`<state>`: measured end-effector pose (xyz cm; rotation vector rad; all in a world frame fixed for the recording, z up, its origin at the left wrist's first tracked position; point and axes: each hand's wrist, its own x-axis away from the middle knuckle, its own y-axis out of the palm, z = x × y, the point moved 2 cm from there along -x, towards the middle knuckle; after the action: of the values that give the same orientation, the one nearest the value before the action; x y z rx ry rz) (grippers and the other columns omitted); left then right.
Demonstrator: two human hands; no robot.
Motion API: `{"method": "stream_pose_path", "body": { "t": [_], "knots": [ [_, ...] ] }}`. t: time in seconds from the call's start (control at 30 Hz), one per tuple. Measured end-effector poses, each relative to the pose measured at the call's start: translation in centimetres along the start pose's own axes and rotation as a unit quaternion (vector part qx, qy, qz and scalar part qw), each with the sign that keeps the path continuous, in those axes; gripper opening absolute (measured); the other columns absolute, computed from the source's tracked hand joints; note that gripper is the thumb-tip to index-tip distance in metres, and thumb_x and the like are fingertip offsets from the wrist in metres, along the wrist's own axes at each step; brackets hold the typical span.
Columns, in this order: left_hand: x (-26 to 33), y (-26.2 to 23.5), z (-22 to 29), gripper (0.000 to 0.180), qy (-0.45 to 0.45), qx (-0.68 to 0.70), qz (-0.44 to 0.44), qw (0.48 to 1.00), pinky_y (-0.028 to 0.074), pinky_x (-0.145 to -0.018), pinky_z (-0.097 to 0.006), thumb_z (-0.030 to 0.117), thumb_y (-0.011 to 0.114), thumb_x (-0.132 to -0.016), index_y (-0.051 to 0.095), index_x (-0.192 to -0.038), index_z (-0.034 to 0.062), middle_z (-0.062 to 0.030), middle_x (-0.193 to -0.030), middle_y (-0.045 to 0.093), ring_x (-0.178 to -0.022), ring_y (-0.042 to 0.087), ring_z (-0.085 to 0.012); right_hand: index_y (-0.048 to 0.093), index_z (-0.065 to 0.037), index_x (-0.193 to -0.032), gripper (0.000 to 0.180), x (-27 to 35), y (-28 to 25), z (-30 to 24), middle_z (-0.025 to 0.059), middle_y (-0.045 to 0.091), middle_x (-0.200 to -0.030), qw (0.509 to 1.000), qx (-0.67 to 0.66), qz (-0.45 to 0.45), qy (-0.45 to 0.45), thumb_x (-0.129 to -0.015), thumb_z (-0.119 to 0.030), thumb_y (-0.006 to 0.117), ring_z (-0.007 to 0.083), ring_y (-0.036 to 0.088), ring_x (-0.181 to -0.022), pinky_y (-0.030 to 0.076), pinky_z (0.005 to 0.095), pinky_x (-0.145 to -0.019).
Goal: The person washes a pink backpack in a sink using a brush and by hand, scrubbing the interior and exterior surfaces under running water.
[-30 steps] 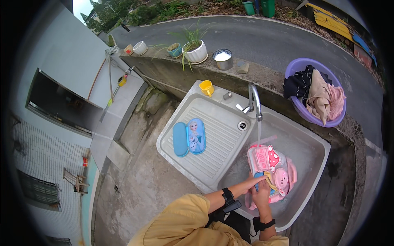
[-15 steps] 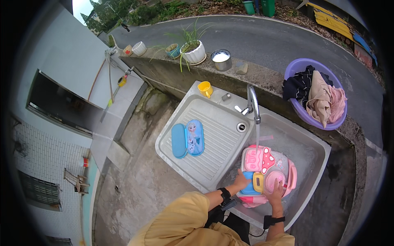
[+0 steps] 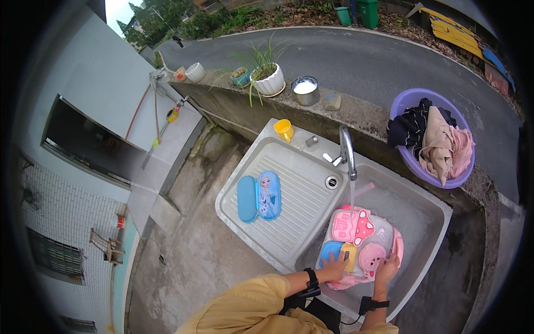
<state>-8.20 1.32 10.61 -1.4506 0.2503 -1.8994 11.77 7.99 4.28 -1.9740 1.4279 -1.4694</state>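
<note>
A pink child's backpack (image 3: 384, 232) with a mushroom shape and blue, yellow and round pink pockets lies in the right-hand basin (image 3: 425, 222). My left hand (image 3: 335, 268) rests on its lower left, fingers spread over the blue and yellow pockets. At the bag's lower right side, my right hand (image 3: 386, 269) is closed round the pink edge beside the round pocket; its fingertips are partly hidden. From the curved metal faucet (image 3: 348, 147), a stream of water falls onto the bag's upper part.
An unfolded blue pencil case (image 3: 269, 195) lies on the ribbed drainboard (image 3: 300, 206). A yellow cup (image 3: 283, 129) stands on the sink's back rim. Along the wall are a metal pot (image 3: 306, 99), a potted plant (image 3: 267, 80) and a purple tub (image 3: 409, 161) of clothes.
My right hand has moved off the round pocket to the bag's right edge. My left hand has shifted down and right across the blue pocket. The view has tilted slightly.
</note>
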Motion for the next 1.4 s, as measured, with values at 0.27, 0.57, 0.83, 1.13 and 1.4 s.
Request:
{"method": "stream_pose_path", "body": {
  "t": [0.27, 0.57, 0.83, 1.13, 1.4],
  "knots": [
    [-2.4, -13.5, -5.5, 0.035, -0.049, 0.693, 0.267, 0.668, 0.048, -0.064, -0.032, 0.017, 0.059, -0.077, 0.044, -0.108, 0.0062, -0.0057, -0.094, 0.049, -0.083, 0.052, -0.0177, 0.021, 0.004, -0.131, 0.092, -1.5, 0.6, 6.9, 0.0278, 0.053, -0.106, 0.954, -0.188, 0.218, 0.084, -0.059, -0.015, 0.075, 0.0378, 0.054, -0.098, 0.043, 0.0381, -0.085],
    [-6.4, -26.1, -10.4, 0.064, 0.043, 0.059, 0.524, 0.849, 0.027, -0.101, -0.039, 0.018, 0.058, -0.075, 0.030, -0.129, 0.0006, -0.0242, -0.133, 0.029, -0.126, 0.025, -0.0362, 0.040, 0.001, -0.096, 0.051, 0.4, -1.2, 6.5, 0.0242, 0.058, -0.084, 0.959, -0.155, 0.140, 0.190, -0.056, -0.011, 0.070, 0.0423, 0.058, -0.082, 0.045, 0.0441, -0.074],
    [-15.5, -26.6, -12.8, 0.055, 0.088, 0.780, 0.200, 0.587, 0.020, -0.101, -0.047, 0.031, 0.056, -0.079, 0.035, -0.125, 0.0102, -0.0112, -0.128, 0.039, -0.124, 0.032, -0.0246, 0.045, 0.003, -0.088, 0.045, 0.1, 1.3, 10.9, 0.0192, 0.056, -0.074, 0.963, -0.157, 0.202, 0.087, -0.052, -0.008, 0.070, 0.0305, 0.057, -0.062, 0.044, 0.0366, -0.051],
    [-12.5, -26.4, -11.9, 0.025, 0.157, 0.608, 0.355, 0.692, 0.037, -0.083, -0.032, 0.007, 0.047, -0.075, 0.058, -0.099, 0.0080, -0.0021, -0.093, 0.058, -0.096, 0.049, -0.0151, 0.046, 0.008, -0.094, 0.048, 1.6, -0.2, 6.2, 0.0221, 0.057, -0.087, 0.962, -0.174, 0.149, 0.151, -0.055, -0.008, 0.068, 0.0321, 0.059, -0.081, 0.046, 0.0363, -0.075],
    [-9.3, -18.7, -9.7, 0.033, 0.017, 0.412, 0.424, 0.807, 0.044, -0.083, -0.035, 0.008, 0.053, -0.076, 0.052, -0.108, 0.0019, -0.0180, -0.102, 0.057, -0.095, 0.056, -0.0285, 0.044, 0.009, -0.100, 0.048, 2.0, 0.3, 4.7, 0.0200, 0.054, -0.091, 0.914, -0.257, 0.280, 0.140, -0.056, -0.003, 0.062, 0.0331, 0.057, -0.080, 0.045, 0.0389, -0.077]
  ]
}}
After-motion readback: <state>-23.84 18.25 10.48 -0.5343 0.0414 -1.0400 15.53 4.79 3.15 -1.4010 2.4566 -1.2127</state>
